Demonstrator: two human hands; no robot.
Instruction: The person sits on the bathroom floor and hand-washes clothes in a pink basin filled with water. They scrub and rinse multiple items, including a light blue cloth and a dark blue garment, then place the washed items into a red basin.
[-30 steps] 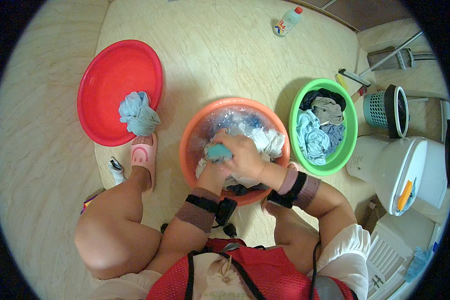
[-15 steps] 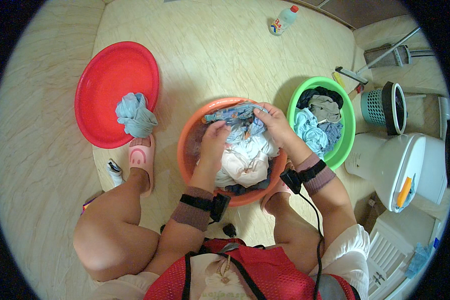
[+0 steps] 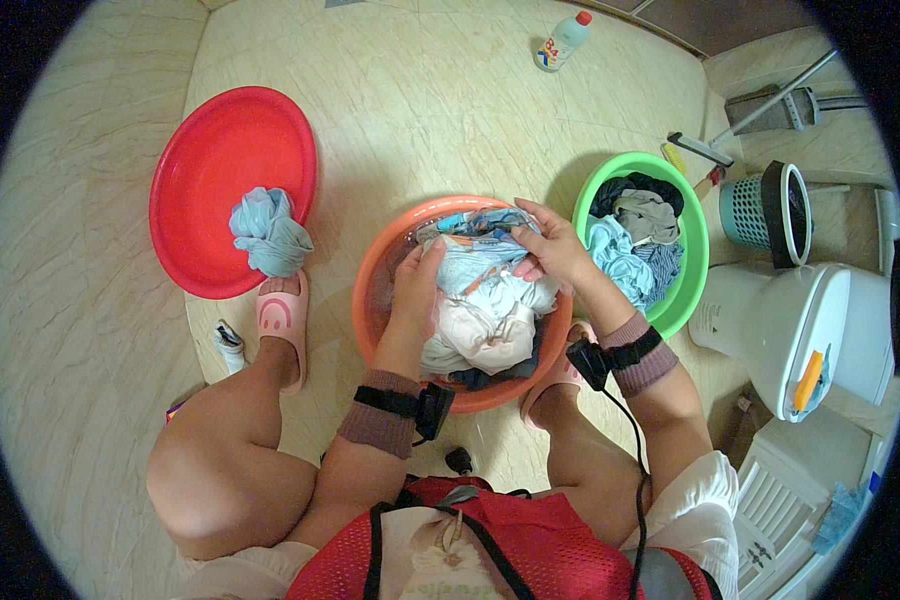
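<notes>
A wet light-blue garment with a darker printed part is stretched between my hands over an orange basin. My left hand grips its left side, thumb pressed to the cloth. On the right side, my right hand pinches it between thumb and fingers; some fingertips show beneath the cloth. White and pale-pink clothes are heaped just below the garment, and dark cloth shows at the basin's near side. Part of the garment lies down in the basin, its lower end hidden among the other clothes.
Left stands a red basin holding a twisted light-blue cloth. Right is a green basin of clothes. A red-capped bottle stands far off. A toilet, a teal basket bin and a squeegee line the right side.
My left hand has moved slightly up and left and taken the garment's left side. The cloth is now spread wider between my hands, with more of its light-blue part showing.
</notes>
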